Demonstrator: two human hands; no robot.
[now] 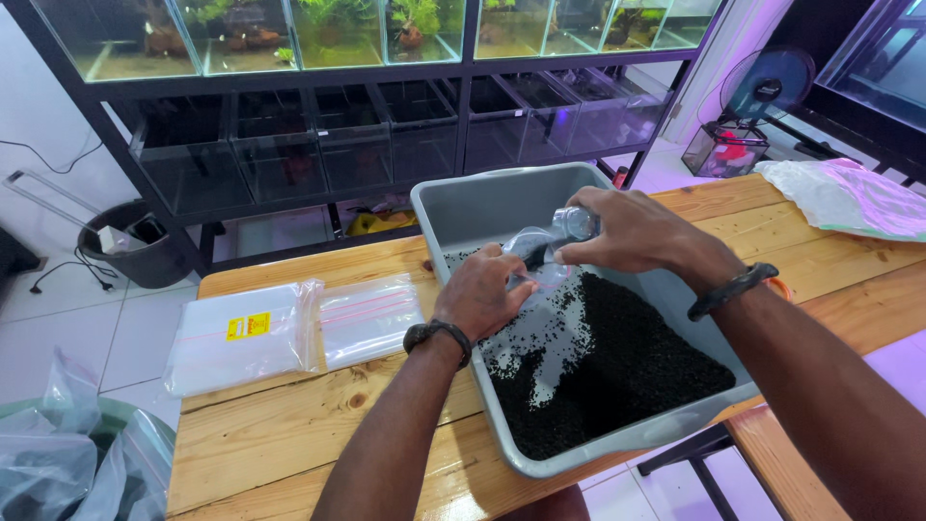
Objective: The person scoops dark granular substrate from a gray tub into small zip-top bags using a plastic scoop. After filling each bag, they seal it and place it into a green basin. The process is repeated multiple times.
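Holding a small clear plastic bag (532, 253) over the grey tub (463, 207), both hands are working above the black gravel (617, 371) heaped in its near half. The left hand (479, 294) is closed around the bag's lower part, pinching the film; the right hand (632, 230) is curled over a clear cup (577, 222), tipping it toward the bag's mouth. The bag is hanging just above the tub floor, apart from the wooden worktop (289, 425).

Risks, as judged: the bag mouth is looking narrow and limp, so grains are likely to miss it if the left-hand pinch is letting the film fold. Any spill is likely to be falling back into the tub, but the tub's near corner is overhanging the worktop edge, and a downward press there could be tipping it. The stack of zip bags (289, 333) is lying well apart, left of the tub.
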